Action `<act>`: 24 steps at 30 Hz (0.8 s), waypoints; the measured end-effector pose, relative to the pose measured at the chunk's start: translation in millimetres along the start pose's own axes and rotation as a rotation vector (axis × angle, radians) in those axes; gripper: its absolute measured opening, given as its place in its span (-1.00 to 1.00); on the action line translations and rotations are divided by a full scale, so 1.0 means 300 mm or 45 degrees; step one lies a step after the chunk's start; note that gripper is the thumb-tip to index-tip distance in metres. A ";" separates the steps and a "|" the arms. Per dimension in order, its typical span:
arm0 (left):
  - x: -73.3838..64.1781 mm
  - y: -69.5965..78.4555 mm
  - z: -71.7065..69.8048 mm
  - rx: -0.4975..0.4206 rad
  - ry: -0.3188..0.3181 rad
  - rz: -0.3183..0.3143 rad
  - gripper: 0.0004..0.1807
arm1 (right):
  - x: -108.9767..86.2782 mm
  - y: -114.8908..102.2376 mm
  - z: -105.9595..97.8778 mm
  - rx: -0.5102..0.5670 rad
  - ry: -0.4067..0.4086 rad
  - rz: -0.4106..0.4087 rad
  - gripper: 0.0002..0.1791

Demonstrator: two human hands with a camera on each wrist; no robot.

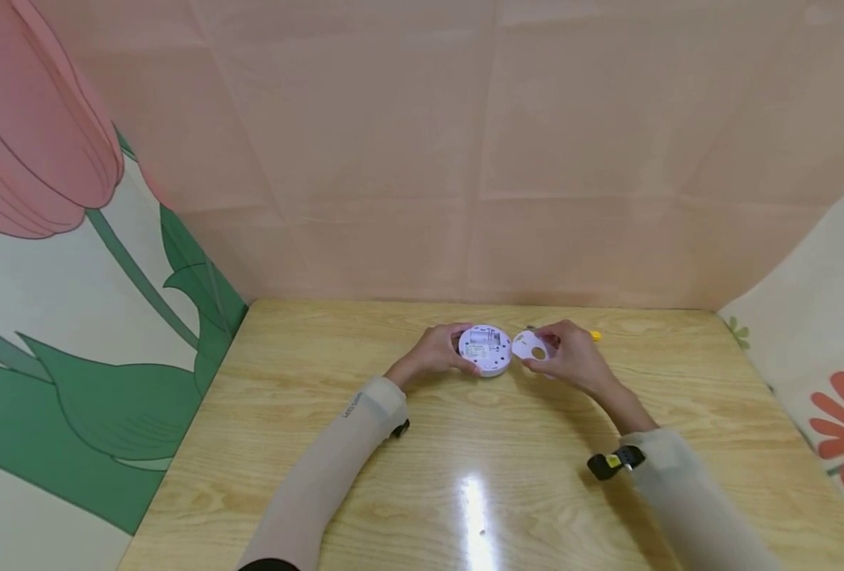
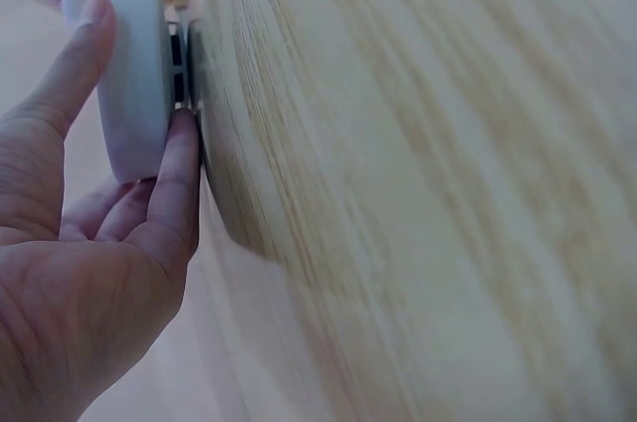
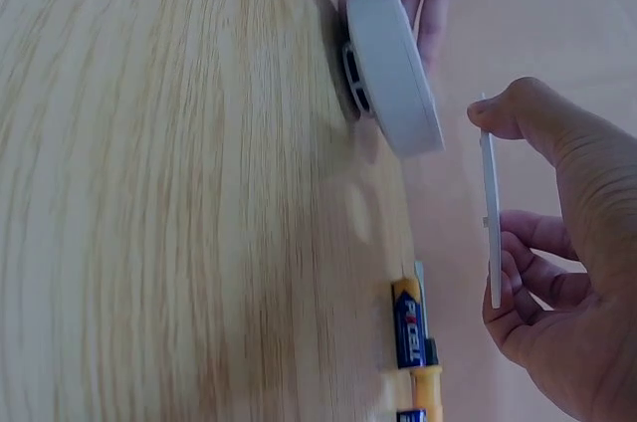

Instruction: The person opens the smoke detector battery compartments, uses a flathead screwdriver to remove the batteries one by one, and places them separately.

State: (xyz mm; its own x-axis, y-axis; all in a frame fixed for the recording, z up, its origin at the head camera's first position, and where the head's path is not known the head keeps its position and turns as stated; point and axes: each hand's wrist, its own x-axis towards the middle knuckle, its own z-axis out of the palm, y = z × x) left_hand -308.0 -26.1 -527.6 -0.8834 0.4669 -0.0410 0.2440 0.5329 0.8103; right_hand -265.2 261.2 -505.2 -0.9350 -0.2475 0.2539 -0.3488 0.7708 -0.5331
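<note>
My left hand (image 1: pixel 438 349) grips a round white smoke detector (image 1: pixel 485 350) by its left edge, thumb on one side and fingers on the other. Its back faces up, showing a battery compartment and a printed label. In the left wrist view, the detector (image 2: pixel 137 79) is edge-on, close to the tabletop, its dark vent slots towards the wood. My right hand (image 1: pixel 572 355) pinches a thin white round mounting plate (image 1: pixel 529 346) with holes, just right of the detector. The right wrist view shows that plate (image 3: pixel 491 213) edge-on between thumb and fingers, apart from the detector (image 3: pixel 393 74).
Behind my right hand lie a blue-and-orange battery (image 3: pixel 408 327), part of a second battery (image 3: pixel 410 416) and a yellow object (image 1: pixel 596 335), mostly hidden from the head view. A peach cloth (image 1: pixel 465 159) hangs along the back edge of the wooden table (image 1: pixel 408 507).
</note>
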 end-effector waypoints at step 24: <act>-0.004 -0.007 0.005 0.029 0.006 0.040 0.04 | 0.055 -0.107 0.107 0.014 -0.035 0.079 -0.33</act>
State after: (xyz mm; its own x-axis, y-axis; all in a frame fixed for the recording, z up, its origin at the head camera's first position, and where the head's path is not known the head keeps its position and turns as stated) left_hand -306.9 -26.5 -530.0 -0.8770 0.4803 -0.0133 0.2803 0.5339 0.7977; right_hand -271.5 213.4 -509.8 -0.9562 -0.2156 0.1981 -0.2908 0.7785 -0.5563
